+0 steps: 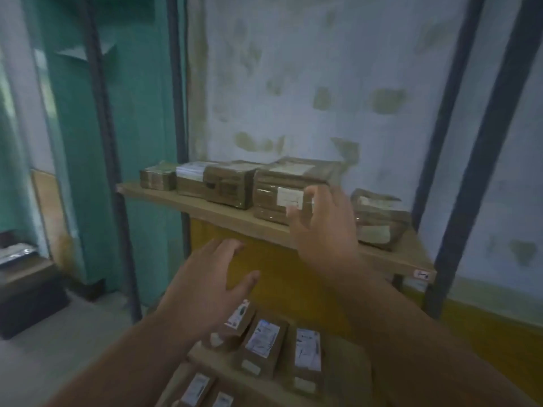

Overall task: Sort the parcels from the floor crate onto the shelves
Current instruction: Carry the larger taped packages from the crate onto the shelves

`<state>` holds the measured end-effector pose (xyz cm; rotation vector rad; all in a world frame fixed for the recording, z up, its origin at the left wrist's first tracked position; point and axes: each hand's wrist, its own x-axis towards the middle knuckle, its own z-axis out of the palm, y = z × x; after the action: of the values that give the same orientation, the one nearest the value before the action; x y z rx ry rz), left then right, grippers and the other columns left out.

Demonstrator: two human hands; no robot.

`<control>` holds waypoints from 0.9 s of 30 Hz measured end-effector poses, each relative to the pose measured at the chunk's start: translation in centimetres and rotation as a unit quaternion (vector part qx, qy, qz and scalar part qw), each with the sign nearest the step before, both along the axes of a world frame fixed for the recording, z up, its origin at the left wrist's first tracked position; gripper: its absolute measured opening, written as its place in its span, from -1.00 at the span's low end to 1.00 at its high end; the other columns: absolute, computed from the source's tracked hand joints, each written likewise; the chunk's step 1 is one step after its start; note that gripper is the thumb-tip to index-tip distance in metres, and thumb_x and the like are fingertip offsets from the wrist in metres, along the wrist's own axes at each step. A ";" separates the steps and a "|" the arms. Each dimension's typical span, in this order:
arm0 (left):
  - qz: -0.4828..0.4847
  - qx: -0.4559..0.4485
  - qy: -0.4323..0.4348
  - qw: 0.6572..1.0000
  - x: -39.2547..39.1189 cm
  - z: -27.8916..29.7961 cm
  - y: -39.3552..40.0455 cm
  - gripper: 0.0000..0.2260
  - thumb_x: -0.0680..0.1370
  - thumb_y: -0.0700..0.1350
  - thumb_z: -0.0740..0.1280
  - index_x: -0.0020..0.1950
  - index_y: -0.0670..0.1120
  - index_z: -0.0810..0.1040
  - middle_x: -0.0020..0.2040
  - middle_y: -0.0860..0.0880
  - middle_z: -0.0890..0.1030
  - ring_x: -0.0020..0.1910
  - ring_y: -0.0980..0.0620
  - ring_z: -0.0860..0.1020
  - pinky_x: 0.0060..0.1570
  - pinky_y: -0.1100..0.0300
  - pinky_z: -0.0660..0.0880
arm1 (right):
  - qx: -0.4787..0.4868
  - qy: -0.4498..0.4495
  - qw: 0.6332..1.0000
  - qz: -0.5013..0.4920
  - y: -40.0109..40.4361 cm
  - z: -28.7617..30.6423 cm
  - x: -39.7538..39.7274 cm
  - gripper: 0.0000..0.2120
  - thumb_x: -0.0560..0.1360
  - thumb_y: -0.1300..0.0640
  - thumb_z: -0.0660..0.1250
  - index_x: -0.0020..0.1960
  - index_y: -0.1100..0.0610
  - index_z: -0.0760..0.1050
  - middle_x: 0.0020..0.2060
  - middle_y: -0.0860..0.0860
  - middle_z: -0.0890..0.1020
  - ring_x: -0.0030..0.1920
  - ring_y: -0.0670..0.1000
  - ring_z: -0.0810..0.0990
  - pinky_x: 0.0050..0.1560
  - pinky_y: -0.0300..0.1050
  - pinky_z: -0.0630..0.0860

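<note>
A row of brown taped parcels stands on a wooden shelf (223, 214). The biggest is a stack of parcels (282, 186) with a white label. My right hand (326, 230) is raised in front of its right end with fingers spread, at the label; I cannot tell whether it touches. My left hand (211, 286) hovers lower, below the shelf edge, fingers relaxed and empty. A wrinkled parcel (379, 221) lies to the right of the stack. Smaller labelled boxes (264, 345) stand on the lower shelf beneath my arms.
Dark metal uprights (458, 160) frame the rack on the right and an upright (117, 183) stands on the left. A pale stained wall is behind. A dark box (26, 301) sits on the floor at the left by a green door.
</note>
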<state>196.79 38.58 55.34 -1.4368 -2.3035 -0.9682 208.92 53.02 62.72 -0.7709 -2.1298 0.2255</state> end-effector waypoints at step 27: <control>0.414 -0.064 -0.057 0.906 -48.4 -9.2 -39.0 -0.56 0.51 0.26 0.34 0.34 0.15 0.43 0.23 0.15 0.52 0.15 0.10 0.52 0.11 0.13 0.51 | -0.019 0.015 0.879 0.475 -34.0 -8.0 -58.7 -0.56 0.52 -0.14 0.28 0.34 0.02 0.45 0.20 -0.04 0.51 0.19 -0.02 0.46 0.12 -0.13 0.37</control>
<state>148.39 -0.42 46.15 -0.3073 -2.6918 -0.6389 150.25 19.07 54.73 0.3313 -2.3112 0.7820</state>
